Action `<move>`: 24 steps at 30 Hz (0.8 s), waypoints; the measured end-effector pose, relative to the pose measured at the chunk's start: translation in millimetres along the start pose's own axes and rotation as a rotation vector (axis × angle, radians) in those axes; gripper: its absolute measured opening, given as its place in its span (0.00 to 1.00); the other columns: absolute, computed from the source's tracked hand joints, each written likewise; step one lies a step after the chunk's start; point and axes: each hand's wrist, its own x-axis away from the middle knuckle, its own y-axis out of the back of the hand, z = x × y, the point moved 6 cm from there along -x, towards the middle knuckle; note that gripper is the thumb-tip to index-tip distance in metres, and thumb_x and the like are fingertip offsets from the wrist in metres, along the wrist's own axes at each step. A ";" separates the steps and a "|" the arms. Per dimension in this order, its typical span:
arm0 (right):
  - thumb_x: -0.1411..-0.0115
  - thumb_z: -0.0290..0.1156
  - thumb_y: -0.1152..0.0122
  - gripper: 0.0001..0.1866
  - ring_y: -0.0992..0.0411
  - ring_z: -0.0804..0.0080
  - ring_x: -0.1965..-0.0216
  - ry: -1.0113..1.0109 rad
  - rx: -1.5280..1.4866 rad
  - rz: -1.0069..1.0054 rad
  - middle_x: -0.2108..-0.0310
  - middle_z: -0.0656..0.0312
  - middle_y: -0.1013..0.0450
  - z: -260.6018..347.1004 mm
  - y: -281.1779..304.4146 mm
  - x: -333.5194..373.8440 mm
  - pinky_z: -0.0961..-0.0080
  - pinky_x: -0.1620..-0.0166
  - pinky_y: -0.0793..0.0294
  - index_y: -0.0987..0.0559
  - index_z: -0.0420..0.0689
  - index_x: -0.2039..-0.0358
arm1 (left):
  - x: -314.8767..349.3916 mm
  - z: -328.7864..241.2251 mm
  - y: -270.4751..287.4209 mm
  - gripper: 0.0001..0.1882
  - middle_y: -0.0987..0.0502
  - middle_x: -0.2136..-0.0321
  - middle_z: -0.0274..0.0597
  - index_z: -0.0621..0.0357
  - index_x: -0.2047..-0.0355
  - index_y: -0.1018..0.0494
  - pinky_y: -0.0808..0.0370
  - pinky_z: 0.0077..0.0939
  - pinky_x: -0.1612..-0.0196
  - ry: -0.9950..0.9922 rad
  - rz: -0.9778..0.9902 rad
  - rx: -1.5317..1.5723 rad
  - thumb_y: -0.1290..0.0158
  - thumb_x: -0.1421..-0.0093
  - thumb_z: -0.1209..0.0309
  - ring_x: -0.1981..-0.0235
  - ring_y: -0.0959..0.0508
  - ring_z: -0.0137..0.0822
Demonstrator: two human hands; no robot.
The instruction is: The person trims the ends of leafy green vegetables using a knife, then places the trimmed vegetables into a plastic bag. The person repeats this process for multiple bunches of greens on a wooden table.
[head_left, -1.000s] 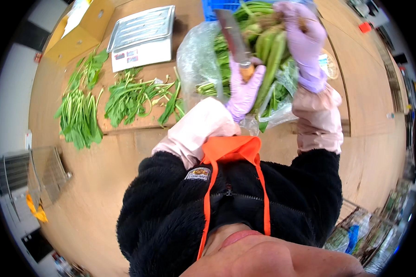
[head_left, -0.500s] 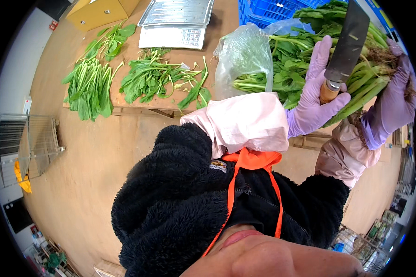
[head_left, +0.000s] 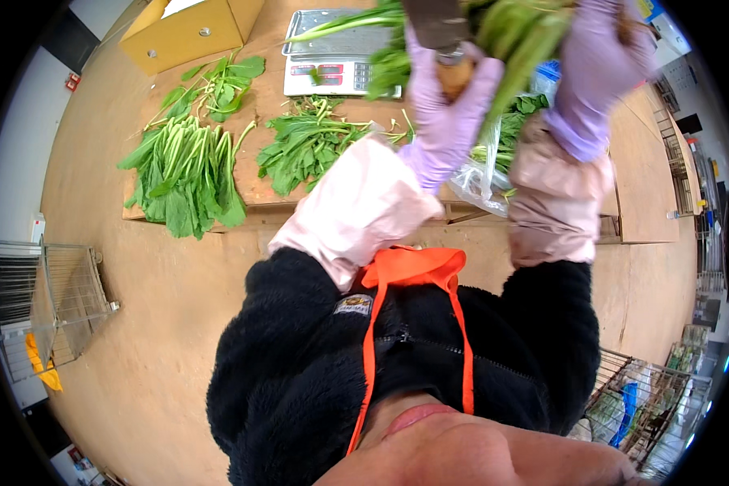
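My left hand (head_left: 441, 134), in a lilac glove, is closed round the wooden handle of a broad-bladed knife (head_left: 436, 24), the blade pointing away from me. A big bunch of leafy greens (head_left: 514, 40) spans my two hands, its thick stems between them, smeared by motion. My right hand (head_left: 595, 69), gloved alike, grips the bunch near its root end; the fingertips are partly hidden. Some leaves and stalks reach over the digital scale (head_left: 340, 77) with its metal tray. Below the bunch, a clear plastic bag (head_left: 482, 182) lies at the table's near edge.
On the wooden table (head_left: 251, 206) lie a pile of trimmed greens (head_left: 188, 174), looser greens (head_left: 308, 150) and some stalks (head_left: 223, 93). A yellow box (head_left: 186, 36) stands at the far left. Blue plastic (head_left: 547, 73) shows behind my right hand. A wire cage (head_left: 49, 300) stands on the floor at left.
Both hands have moved left with the knife and the bunch, from above the bag and blue crates toward the scale. The view has shifted as well.
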 end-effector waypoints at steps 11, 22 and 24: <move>0.44 0.35 0.46 0.12 0.30 0.72 0.64 -1.347 0.044 -0.337 0.67 0.59 0.26 -172.8 -37.3 436.7 0.80 0.57 0.34 0.23 0.38 0.69 | 46.9 107.5 217.5 0.26 0.34 0.51 0.56 0.65 0.54 0.33 0.40 0.28 0.47 0.467 0.014 -0.715 0.42 0.51 0.65 0.49 0.34 0.43; 0.46 0.41 0.45 0.19 0.37 0.61 0.50 -1.083 0.168 0.469 0.56 0.53 0.31 -71.9 -19.1 387.2 0.69 0.46 0.41 0.27 0.42 0.58 | 125.1 125.2 232.4 0.19 0.27 0.67 0.46 0.63 0.63 0.30 0.32 0.31 0.61 0.673 0.048 -0.997 0.42 0.52 0.64 0.64 0.27 0.41; 0.45 0.39 0.46 0.19 0.34 0.64 0.54 -1.274 -0.095 0.453 0.58 0.53 0.31 -64.1 -34.0 402.8 0.72 0.49 0.39 0.27 0.41 0.57 | 113.3 118.4 183.4 0.18 0.28 0.67 0.50 0.61 0.65 0.30 0.33 0.37 0.60 0.471 0.255 -1.165 0.42 0.55 0.66 0.64 0.29 0.49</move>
